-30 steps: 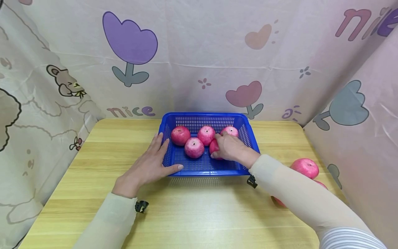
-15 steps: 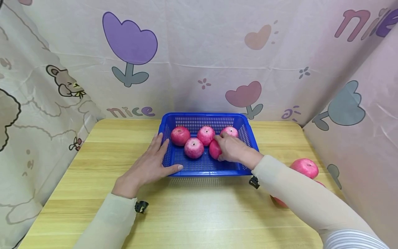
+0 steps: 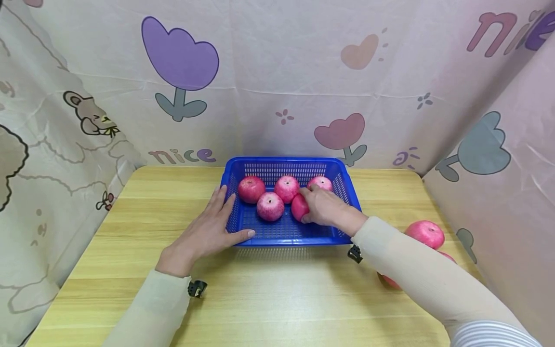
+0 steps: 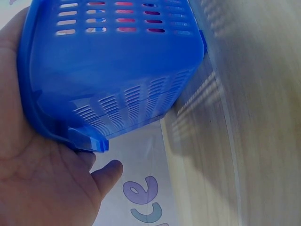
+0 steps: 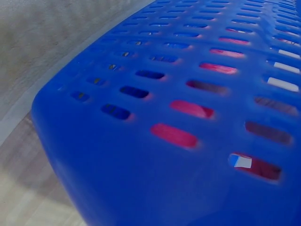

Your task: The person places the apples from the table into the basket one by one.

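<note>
My left hand (image 3: 201, 236) lies along the left rim of a blue plastic basket (image 3: 286, 241), its fingers extended and the thumb over the front corner. In the left wrist view the palm (image 4: 47, 183) touches the rim beside the slotted basket wall (image 4: 113, 61). Inside the basket, my right hand (image 3: 327, 207) grips a red apple (image 3: 299, 208) at the right front. Next to it sit more apples: one at the left (image 3: 251, 190), one at the front (image 3: 270, 206), one at the back (image 3: 287, 189), and one partly hidden behind the hand (image 3: 322, 182). The basket wall (image 5: 117, 165) fills the right wrist view, hiding that hand.
On the table (image 3: 277, 299) to the right lie more apples, with one in plain sight (image 3: 425, 234) and others partly covered by the right forearm (image 3: 416, 270). A printed cloth (image 3: 260, 96) hangs close behind the basket and along both sides.
My right hand has shifted very slightly right, its thumb moving a little lower and right on the apple. The left hand and the basket stay where they were.
</note>
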`<state>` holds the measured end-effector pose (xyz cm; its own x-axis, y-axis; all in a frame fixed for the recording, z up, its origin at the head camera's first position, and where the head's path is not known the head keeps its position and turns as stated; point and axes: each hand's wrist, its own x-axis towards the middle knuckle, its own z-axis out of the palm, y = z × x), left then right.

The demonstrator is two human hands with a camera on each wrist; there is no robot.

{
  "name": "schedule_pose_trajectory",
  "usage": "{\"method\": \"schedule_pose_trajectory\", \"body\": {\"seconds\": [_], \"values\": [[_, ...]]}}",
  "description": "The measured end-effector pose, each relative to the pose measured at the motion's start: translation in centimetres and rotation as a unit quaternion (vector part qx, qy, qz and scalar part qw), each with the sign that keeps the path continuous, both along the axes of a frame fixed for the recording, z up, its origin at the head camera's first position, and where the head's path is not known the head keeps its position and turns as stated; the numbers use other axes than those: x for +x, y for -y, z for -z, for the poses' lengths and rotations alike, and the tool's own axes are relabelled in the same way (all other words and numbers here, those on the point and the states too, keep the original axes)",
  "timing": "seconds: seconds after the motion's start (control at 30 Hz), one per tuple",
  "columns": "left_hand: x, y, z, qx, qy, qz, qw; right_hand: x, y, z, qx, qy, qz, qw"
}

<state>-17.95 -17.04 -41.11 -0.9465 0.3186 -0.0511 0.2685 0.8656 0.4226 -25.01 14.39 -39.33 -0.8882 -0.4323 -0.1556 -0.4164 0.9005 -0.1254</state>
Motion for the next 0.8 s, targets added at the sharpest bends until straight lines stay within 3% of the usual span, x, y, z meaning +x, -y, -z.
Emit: {"method": "schedule_pose_trajectory", "body": {"seconds": [0.8], "values": [[0.11,0.07,0.03,0.006,0.000,0.000,1.0000,0.06,0.08,0.20,-0.009,-0.027,-0.004,0.9996]]}}
